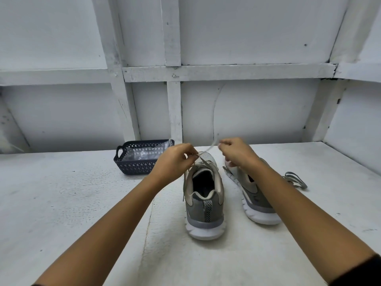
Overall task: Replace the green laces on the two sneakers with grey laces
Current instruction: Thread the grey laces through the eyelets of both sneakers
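Note:
Two grey sneakers with white soles stand on the white table, heels toward me. The left sneaker [204, 203] stands upright and carries a pale grey lace [188, 180] through its eyelets. My left hand [175, 159] pinches this lace above the tongue. My right hand [235, 150] pinches the lace's other end, which rises past the toe. The right sneaker [255, 201] leans on its side, partly hidden by my right forearm. A bundle of greenish-grey lace [295, 179] lies on the table to the right of it.
A dark blue perforated basket [140, 157] with clear plastic wrapping inside sits at the back left of the table [72, 203]. White wall panels with beams rise directly behind the table and close in on both sides.

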{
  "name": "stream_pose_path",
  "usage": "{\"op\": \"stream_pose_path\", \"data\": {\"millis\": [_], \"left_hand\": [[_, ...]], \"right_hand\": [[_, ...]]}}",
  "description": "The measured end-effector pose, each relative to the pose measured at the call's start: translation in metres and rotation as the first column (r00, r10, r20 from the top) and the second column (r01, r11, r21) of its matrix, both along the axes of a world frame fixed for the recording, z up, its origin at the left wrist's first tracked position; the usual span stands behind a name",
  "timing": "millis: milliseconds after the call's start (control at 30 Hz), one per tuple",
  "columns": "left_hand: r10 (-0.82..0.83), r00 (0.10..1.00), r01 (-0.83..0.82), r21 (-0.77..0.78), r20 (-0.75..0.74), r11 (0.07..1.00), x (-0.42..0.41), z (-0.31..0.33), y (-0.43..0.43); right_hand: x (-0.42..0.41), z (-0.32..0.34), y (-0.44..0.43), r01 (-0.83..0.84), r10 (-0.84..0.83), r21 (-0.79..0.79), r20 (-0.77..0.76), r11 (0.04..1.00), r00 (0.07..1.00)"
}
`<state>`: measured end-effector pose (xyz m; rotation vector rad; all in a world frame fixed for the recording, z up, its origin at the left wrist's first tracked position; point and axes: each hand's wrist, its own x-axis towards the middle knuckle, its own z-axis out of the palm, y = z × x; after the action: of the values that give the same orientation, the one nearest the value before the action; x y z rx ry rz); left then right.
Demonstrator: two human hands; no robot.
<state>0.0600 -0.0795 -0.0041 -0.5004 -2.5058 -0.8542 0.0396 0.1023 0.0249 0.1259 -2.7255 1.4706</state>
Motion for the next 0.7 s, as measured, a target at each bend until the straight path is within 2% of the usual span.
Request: {"op": "stream_pose_path", "data": {"millis": [67,133,200,267,367,500,700], "left_hand": [[-0.026,1.000,0.026,0.021,0.016,0.999,-0.001,0.001,0.000],[-0.045,0.999,0.045,0.017,0.003,0.999,-0.002,0.001,0.000],[-0.067,0.997,0.067,0.000,-0.025,0.998,-0.003,0.000,0.001],[-0.083,0.995,0.084,0.000,-0.046,0.997,-0.003,0.000,0.000],[-0.095,0.994,0.096,0.026,-0.045,0.995,-0.005,-0.002,-0.001],[-0.109,0.993,0.112,0.071,-0.051,0.991,-0.004,-0.003,-0.003],[-0.128,0.989,0.133,0.061,-0.080,0.989,-0.002,-0.003,-0.002]], "right_hand": [[-0.002,0.000,0.003,0.047,-0.041,0.074,-0.081,0.996,0.996],[-0.002,0.001,0.000,0.014,0.014,0.158,-0.177,0.987,0.984],[0.000,0.002,-0.006,-0.105,0.145,0.212,-0.184,0.972,0.972],[0.001,0.000,-0.010,-0.242,0.276,0.236,-0.121,0.941,0.954],[0.004,-0.004,-0.010,-0.313,0.327,0.167,-0.065,0.935,0.943],[0.009,-0.005,-0.005,-0.332,0.344,0.146,-0.066,0.932,0.937],[0.013,-0.005,-0.004,-0.362,0.365,0.061,-0.056,0.930,0.929]]}}
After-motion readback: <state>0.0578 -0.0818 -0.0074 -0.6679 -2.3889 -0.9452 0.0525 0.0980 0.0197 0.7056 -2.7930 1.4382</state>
